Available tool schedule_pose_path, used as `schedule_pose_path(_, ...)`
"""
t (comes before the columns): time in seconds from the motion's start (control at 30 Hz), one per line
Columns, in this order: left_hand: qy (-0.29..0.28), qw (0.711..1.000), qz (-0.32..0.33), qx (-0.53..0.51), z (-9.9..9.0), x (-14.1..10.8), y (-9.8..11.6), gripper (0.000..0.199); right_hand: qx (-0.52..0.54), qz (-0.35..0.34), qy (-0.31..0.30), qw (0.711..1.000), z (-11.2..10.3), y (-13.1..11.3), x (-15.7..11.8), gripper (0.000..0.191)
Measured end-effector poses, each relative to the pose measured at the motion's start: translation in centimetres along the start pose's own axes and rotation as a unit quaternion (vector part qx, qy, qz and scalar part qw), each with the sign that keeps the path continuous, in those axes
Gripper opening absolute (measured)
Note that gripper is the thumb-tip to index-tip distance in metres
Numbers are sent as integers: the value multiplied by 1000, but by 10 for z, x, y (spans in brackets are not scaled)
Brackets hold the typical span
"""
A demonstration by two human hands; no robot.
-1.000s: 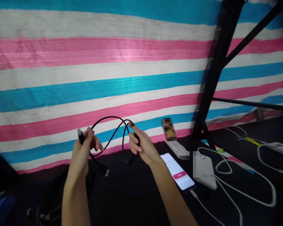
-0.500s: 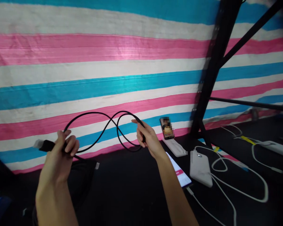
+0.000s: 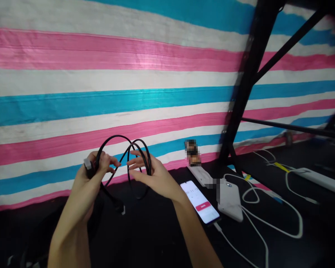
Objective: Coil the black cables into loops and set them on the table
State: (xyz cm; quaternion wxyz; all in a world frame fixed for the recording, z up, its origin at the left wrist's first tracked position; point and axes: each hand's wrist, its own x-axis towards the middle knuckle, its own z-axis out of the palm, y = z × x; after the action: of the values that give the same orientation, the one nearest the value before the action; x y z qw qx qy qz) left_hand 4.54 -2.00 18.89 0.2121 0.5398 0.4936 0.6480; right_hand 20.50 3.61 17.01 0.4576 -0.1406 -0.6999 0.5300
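Note:
A black cable (image 3: 117, 136) is looped between my two hands, above the black surface. My left hand (image 3: 96, 175) is closed around the cable beside a black plug with a grey tip (image 3: 88, 164). The cable's other plug (image 3: 119, 205) hangs below, between the hands. My right hand (image 3: 153, 175) reaches through the loops with its fingers stretched and apart. Strands of the cable lie across it near the base of the fingers. Part of the left fingers' grip is hidden behind the hand.
Right of my right forearm lies a lit phone (image 3: 200, 203) with a white cord. Beside it are a white power bank (image 3: 231, 201) and a white stand-like item (image 3: 200, 175). A white power strip (image 3: 320, 180) lies farther right. A black metal frame post (image 3: 240, 96) stands before striped sheeting (image 3: 100, 82).
My left hand has moved right, closer to my right hand, which has shifted slightly left and down. The right fingers have opened from their grip. The cable loops are drawn closer together.

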Motion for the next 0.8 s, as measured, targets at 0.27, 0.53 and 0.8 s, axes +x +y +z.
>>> schedule_pose_path(0.27, -27, 999, 15, 44, 25, 0, -4, 30, 23, 44, -91, 995, 10, -2, -3, 81)
schedule_pose_path(0.53, -20, 984, 84, 159, 32, -3, -13, 24, -51, 24, -83, 995, 17, 22, 5, 49)
schedule_pose_path(0.8, -8, 998, 15, 63, 44, 10, -26, 39, 99, 10, 51, 994, 0, 14, 11, 43)
